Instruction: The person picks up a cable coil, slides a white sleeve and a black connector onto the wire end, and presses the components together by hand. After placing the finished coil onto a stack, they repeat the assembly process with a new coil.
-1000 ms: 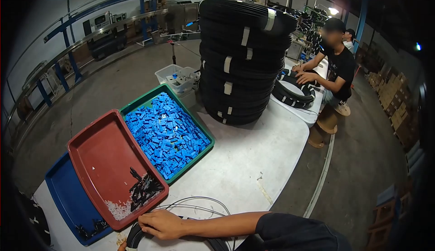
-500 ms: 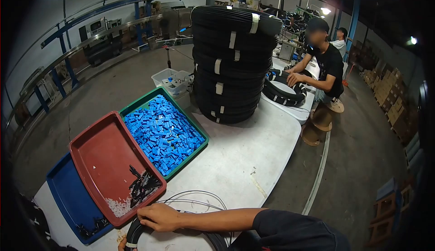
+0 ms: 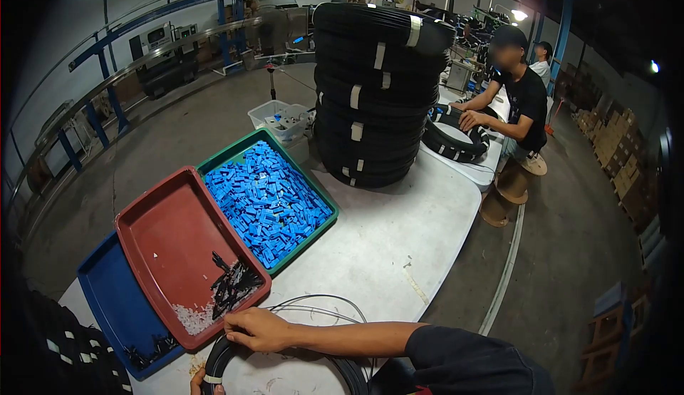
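Observation:
My right hand (image 3: 258, 329) lies at the left part of a black cable coil (image 3: 222, 358), its fingers bent together at the coil's top edge beside the red tray; what they pinch is too small to make out. At the bottom edge, the fingers of my left hand (image 3: 199, 383) wrap round the same coil near a white tape band. Thin loose cable loops (image 3: 320, 302) arch above my right forearm. Just beyond, the red tray (image 3: 160, 242) holds small black parts and whitish pieces.
A green tray (image 3: 305, 251) of blue pieces and a blue tray (image 3: 107, 288) flank the red one. Behind them stands a tall stack of taped black coils (image 3: 377, 103). A co-worker (image 3: 524, 103) handles another coil (image 3: 456, 142). More coils (image 3: 78, 352) stand at lower left.
The view has shifted slightly, so the trays and stack appear farther right, and more coils show at lower left. My hands stay at the coil.

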The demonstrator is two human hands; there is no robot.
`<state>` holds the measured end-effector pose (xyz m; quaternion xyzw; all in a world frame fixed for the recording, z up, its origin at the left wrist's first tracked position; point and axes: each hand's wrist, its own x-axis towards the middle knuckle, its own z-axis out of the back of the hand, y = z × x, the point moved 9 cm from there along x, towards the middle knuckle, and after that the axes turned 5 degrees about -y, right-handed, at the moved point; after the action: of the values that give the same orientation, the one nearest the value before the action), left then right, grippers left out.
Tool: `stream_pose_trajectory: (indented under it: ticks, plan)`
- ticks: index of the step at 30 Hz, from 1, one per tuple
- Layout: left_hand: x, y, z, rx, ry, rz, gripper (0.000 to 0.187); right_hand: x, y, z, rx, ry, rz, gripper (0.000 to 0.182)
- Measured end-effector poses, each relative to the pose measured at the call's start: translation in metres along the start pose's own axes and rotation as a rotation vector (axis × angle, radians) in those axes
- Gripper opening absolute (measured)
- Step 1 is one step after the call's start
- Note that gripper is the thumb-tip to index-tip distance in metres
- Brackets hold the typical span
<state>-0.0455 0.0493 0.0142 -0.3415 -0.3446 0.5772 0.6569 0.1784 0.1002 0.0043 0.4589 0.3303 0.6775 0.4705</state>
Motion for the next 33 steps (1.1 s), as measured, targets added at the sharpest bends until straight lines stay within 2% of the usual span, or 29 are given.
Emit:
stream_pose_trajectory:
  ticks: [5,7,13,20,25,33]
  plan:
    - [0.002,0.008,-0.001,-0.004,-0.006,0.017,0.04,0.001,-0.002,0.001,0.041,-0.009,-0.004,0.015]
    - [0.004,0.012,0.0,-0.07,-0.016,-0.042,0.04,0.001,-0.003,0.001,0.03,0.001,-0.027,0.015]
    - [0.004,0.022,-0.001,-0.078,0.012,0.05,0.04,0.001,-0.006,-0.001,0.035,0.013,-0.01,0.019]
    - [0.006,0.029,0.0,-0.116,0.003,0.021,0.04,0.002,-0.011,-0.005,0.045,0.023,-0.014,0.018]
    - [0.006,0.03,0.004,-0.066,0.021,0.003,0.047,0.002,-0.006,0.001,0.07,-0.033,0.03,0.015]
    - [0.006,0.029,0.0,-0.136,0.021,0.018,0.041,0.003,-0.005,0.002,0.065,-0.006,-0.021,0.015]
